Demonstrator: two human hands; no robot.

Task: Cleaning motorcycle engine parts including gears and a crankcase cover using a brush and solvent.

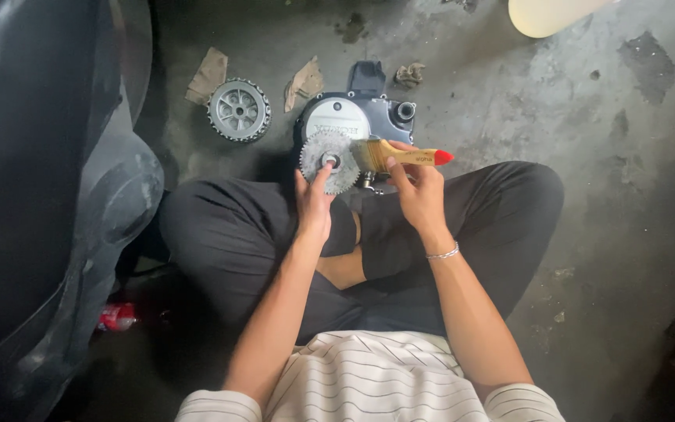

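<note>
Head view. Striped shirt hem (pixel 369 375) sits lowest in frame, nearest the lens; above it the crossed legs in dark trousers (pixel 236 242), person seated on a stained concrete floor (pixel 626 195).

Left hand (pixel 314 205): closed around the lower edge of a toothed metal gear (pixel 330 161), thumb up near the hub, fingers behind the disc. Gear is held upright, face toward the camera, just above the knees.

Right hand (pixel 419 191): gripping a paintbrush (pixel 400 156) by its wooden handle, red tip pointing away to the right of the hand. Bristles lie against the gear's right edge, touching the teeth. Thin bracelet (pixel 443 253) on that wrist.

Beyond both hands, on the floor: a grey engine cover (pixel 369 113) with a round pale plate, partly hidden behind the gear. Left of the left hand, well apart: a second toothed wheel (pixel 239 109) lying flat, with scraps of cardboard (pixel 208 74) beside it. Dark moulded bodywork (pixel 33 195) fills the far left. Pale rounded object (pixel 548 16) at the top edge; cannot tell what it is.

Handling judgement: gear looks solid metal, so stiff and fairly heavy for its size; the surface may be oily, hence slippery. Teeth would bite into fingertips, so the rim pinch with thumb at the hub seems the sound hold. Brush is light; soft bristles, rigid handle, best held mid-handle as now.
</note>
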